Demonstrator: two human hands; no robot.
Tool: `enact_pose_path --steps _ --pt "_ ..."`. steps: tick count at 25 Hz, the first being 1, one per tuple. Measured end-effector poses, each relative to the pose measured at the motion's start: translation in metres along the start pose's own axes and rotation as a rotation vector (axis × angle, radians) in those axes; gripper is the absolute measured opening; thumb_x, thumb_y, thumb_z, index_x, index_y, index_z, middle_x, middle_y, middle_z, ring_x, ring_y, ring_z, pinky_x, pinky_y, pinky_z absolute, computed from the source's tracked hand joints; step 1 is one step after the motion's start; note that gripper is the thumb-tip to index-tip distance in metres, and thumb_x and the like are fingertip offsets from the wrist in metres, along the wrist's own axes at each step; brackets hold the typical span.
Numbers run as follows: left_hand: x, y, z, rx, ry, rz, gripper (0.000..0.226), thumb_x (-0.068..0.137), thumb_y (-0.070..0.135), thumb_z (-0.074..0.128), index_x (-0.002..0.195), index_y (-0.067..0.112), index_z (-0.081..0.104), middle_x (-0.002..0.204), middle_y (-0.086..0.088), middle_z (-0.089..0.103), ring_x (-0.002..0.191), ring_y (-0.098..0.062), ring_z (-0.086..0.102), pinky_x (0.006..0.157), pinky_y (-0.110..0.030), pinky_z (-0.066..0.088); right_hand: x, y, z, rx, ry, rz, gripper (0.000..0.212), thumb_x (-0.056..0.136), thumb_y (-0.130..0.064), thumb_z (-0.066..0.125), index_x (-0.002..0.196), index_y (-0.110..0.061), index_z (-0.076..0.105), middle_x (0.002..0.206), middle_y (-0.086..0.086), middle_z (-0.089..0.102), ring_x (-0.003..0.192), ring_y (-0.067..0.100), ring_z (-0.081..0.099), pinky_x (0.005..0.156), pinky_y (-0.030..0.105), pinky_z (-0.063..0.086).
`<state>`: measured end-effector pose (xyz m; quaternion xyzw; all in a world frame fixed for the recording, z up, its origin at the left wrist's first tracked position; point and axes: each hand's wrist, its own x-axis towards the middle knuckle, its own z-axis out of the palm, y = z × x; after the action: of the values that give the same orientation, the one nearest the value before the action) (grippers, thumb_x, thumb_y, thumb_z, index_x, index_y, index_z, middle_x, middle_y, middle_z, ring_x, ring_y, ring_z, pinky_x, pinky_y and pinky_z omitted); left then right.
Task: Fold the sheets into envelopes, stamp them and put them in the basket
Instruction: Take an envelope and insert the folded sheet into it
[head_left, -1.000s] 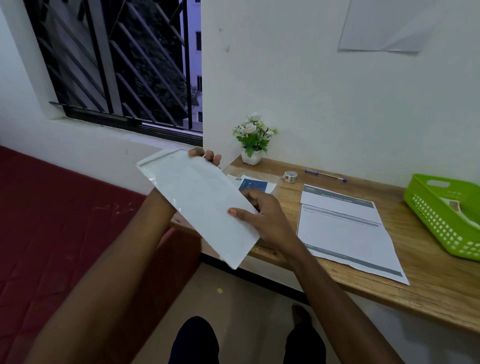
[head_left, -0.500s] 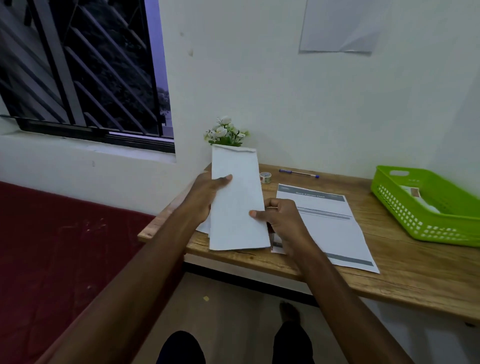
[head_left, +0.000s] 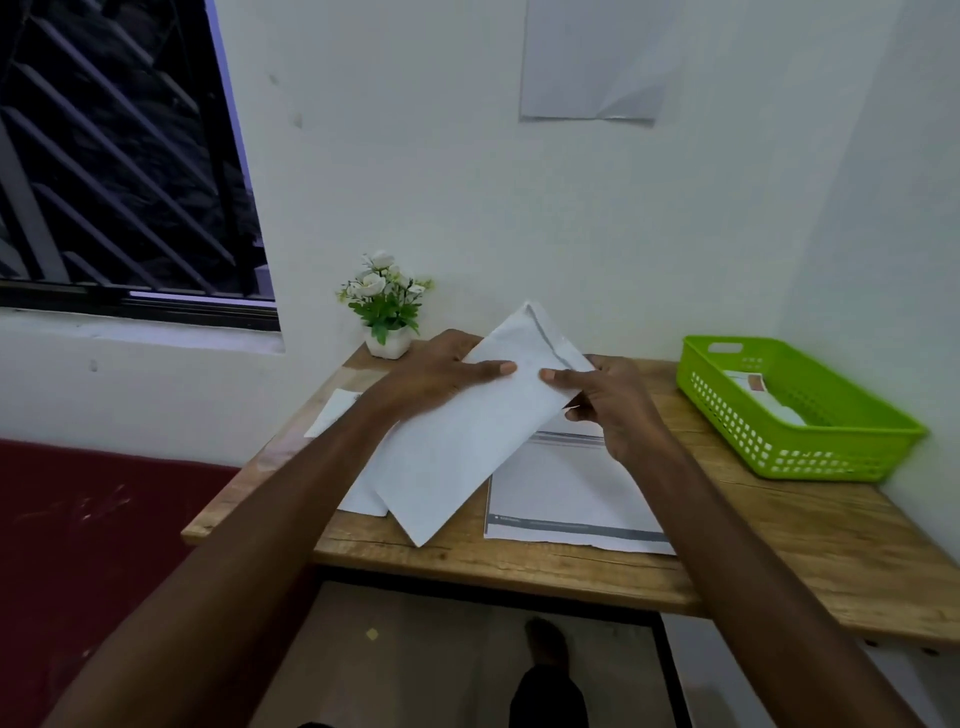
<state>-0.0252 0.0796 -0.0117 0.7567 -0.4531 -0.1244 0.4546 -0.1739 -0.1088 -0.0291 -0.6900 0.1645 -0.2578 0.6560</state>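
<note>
White envelope pinched by both hands' fingers over printed sheet; green basket w/ mail at right.

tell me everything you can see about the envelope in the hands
The envelope is a long white paper one, plain on the side shown, with a grey line near its upper end. It is tilted, lower corner toward the table front, above the sheets there. The left hand and right hand pinch it near the upper end, thumbs on top.
</note>
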Motion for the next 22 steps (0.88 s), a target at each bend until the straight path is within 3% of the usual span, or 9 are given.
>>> enact_pose_path --steps 4,6,9,12,14,16,18,20,22 --pt "0.029 -0.006 0.005 0.208 -0.043 0.0 0.072 0.076 0.088 0.055 0.082 0.017 0.068 0.073 0.005 0.071 0.065 -0.014 0.067 0.066 -0.035 0.046 0.025 0.0 -0.017 -0.211 0.047 -0.033 0.021 0.072 -0.009 0.081 0.091 -0.007 0.072 0.083 0.008 0.075 0.075 0.021 0.068 0.053 0.028 0.052" --pt "0.04 -0.008 0.006 0.283 -0.082 0.019 0.08 0.081 0.089 0.044 0.086 0.013 0.067 0.076 -0.002 0.07 0.066 -0.022 0.065 0.066 -0.031 0.043 0.033 0.0 -0.016 -0.459 0.082 -0.126 0.023 0.067 -0.016 0.076 0.089 -0.013 0.072 0.077 0.006 0.072 0.071 0.019 0.065 0.057 0.028 0.05" --pt "0.047 -0.01 0.011 0.408 -0.102 0.074 0.075 0.086 0.087 0.039 0.087 0.018 0.067 0.072 0.004 0.068 0.059 -0.008 0.059 0.057 -0.016 0.042 0.039 0.005 -0.012 -0.866 0.121 -0.302 0.032 0.065 -0.028 0.068 0.096 -0.019 0.07 0.08 -0.005 0.071 0.074 0.018 0.064 0.062 0.026 0.042" --pt "0.046 -0.018 0.02 0.576 -0.149 0.186 0.048 0.094 0.079 0.035 0.11 0.047 0.067 0.091 0.018 0.073 0.081 0.002 0.064 0.073 -0.025 0.05 0.035 0.019 -0.008 -1.084 0.182 -0.39 0.041 0.072 -0.029 0.065 0.112 -0.017 0.063 0.097 0.001 0.072 0.09 0.027 0.065 0.067 0.03 0.04" --pt "0.045 -0.021 0.024 0.563 -0.172 0.254 0.054 0.097 0.076 0.034 0.124 0.039 0.065 0.105 0.014 0.073 0.093 -0.002 0.065 0.086 -0.036 0.052 0.03 0.029 -0.003 -1.235 0.169 -0.423 0.042 0.073 -0.028 0.061 0.113 -0.017 0.056 0.096 0.003 0.068 0.09 0.031 0.065 0.065 0.032 0.037" --pt "0.044 -0.029 0.026 0.512 -0.15 0.29 0.057 0.098 0.074 0.035 0.128 0.035 0.063 0.106 0.025 0.07 0.096 0.004 0.062 0.089 -0.027 0.05 0.025 0.034 0.001 -1.299 0.163 -0.432 0.043 0.073 -0.023 0.058 0.114 -0.015 0.051 0.096 0.005 0.067 0.088 0.034 0.065 0.064 0.033 0.034" --pt "0.04 -0.036 0.029 0.485 -0.099 0.297 0.038 0.099 0.072 0.038 0.109 0.047 0.065 0.089 0.041 0.06 0.086 0.014 0.055 0.074 -0.014 0.04 0.021 0.036 0.004 -1.292 0.208 -0.429 0.055 0.073 -0.021 0.057 0.127 -0.015 0.049 0.097 0.007 0.068 0.088 0.036 0.066 0.065 0.033 0.034" --pt "0.037 -0.039 0.031 0.457 -0.064 0.256 0.047 0.096 0.075 0.041 0.075 0.036 0.058 0.073 0.029 0.054 0.073 0.003 0.051 0.066 -0.021 0.032 0.019 0.037 0.006 -1.299 0.253 -0.447 0.071 0.073 -0.021 0.059 0.141 -0.015 0.043 0.096 0.008 0.069 0.086 0.037 0.067 0.066 0.033 0.035" --pt "0.036 -0.038 0.032 0.454 -0.051 0.261 0.055 0.093 0.079 0.041 0.066 0.031 0.053 0.07 0.024 0.052 0.069 0.0 0.05 0.062 -0.02 0.031 0.018 0.038 0.008 -1.304 0.272 -0.453 0.075 0.072 -0.019 0.06 0.144 -0.015 0.039 0.092 0.009 0.069 0.083 0.037 0.067 0.066 0.033 0.036"
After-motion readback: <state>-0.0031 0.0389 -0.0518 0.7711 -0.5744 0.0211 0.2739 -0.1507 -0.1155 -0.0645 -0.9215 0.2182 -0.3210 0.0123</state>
